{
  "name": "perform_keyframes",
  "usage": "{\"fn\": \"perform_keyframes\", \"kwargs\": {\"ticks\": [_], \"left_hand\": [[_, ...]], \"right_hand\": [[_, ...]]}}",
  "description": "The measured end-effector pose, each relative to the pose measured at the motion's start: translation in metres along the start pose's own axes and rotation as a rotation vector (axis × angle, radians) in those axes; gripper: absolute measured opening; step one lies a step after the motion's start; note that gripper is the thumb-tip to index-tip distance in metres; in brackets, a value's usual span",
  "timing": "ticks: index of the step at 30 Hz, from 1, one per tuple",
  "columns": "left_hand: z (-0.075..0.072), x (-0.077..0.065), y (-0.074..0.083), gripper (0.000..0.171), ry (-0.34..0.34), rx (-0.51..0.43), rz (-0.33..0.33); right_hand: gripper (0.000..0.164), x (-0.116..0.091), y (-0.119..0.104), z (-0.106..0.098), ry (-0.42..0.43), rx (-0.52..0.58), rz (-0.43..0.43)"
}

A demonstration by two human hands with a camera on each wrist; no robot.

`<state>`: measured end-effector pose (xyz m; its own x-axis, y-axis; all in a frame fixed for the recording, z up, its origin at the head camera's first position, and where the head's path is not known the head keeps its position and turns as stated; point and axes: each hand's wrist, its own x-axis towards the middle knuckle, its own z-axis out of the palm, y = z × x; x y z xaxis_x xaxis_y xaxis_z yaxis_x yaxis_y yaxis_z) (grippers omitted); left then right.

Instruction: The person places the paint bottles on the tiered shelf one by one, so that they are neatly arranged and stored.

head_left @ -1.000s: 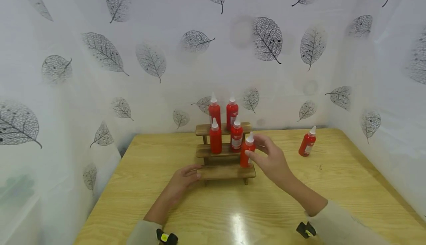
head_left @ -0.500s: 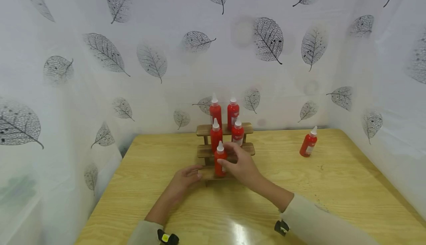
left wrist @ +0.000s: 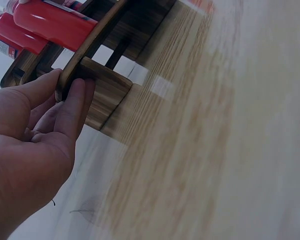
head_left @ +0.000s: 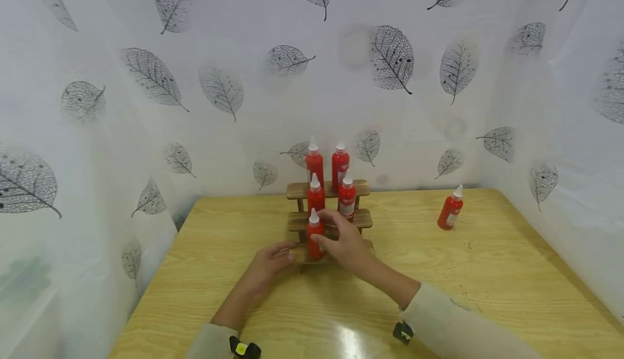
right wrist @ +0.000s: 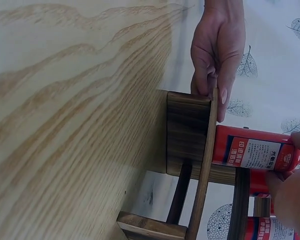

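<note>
A three-step wooden display rack [head_left: 362, 219] stands at the back of the table. My left hand [head_left: 269, 264] pinches the left end of its lowest step, thumb on top and fingers beneath in the left wrist view. With thumb and fingers, my right hand [head_left: 348, 246] grips a red squeeze bottle [head_left: 314, 240] with a white nozzle cap. That bottle is upright at the left part of the lowest step, its base right at the wood in the right wrist view. Behind it, two similar bottles [head_left: 316, 196] stand on the middle step and two more bottles [head_left: 340, 167] on the top step.
Another red bottle [head_left: 449, 213] stands apart on the table [head_left: 234, 218], to the right of the rack. A white curtain [head_left: 244, 148] with a leaf print hangs behind the table and along both sides.
My right hand has carried the bottle leftward from the rack's right side and down to the left part of the lowest step. The left hand has stayed at the step's end.
</note>
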<state>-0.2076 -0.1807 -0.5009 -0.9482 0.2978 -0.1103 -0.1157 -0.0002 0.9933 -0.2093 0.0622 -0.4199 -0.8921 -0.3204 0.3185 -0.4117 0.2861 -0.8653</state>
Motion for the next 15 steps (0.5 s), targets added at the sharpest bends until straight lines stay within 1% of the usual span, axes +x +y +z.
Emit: {"fn": "perform_keyframes", "kwargs": {"ticks": [6,9,12,15], "left_hand": [[-0.001,0.001,-0.001,0.049,0.002,0.000,-0.009],[-0.001,0.001,-0.002,0.049,0.006,0.000,-0.014],[-0.002,0.002,-0.003,0.049,0.006,-0.001,-0.018],[-0.002,0.002,-0.003,0.050,0.002,0.002,-0.017]], "right_hand": [[0.057,-0.002,0.004,-0.001,-0.016,-0.005,-0.039],[0.057,-0.005,0.005,-0.005,-0.016,0.012,-0.063],[0.057,-0.010,0.003,-0.015,0.010,0.009,-0.075],[0.056,-0.017,0.002,-0.029,0.059,-0.006,-0.072]]}}
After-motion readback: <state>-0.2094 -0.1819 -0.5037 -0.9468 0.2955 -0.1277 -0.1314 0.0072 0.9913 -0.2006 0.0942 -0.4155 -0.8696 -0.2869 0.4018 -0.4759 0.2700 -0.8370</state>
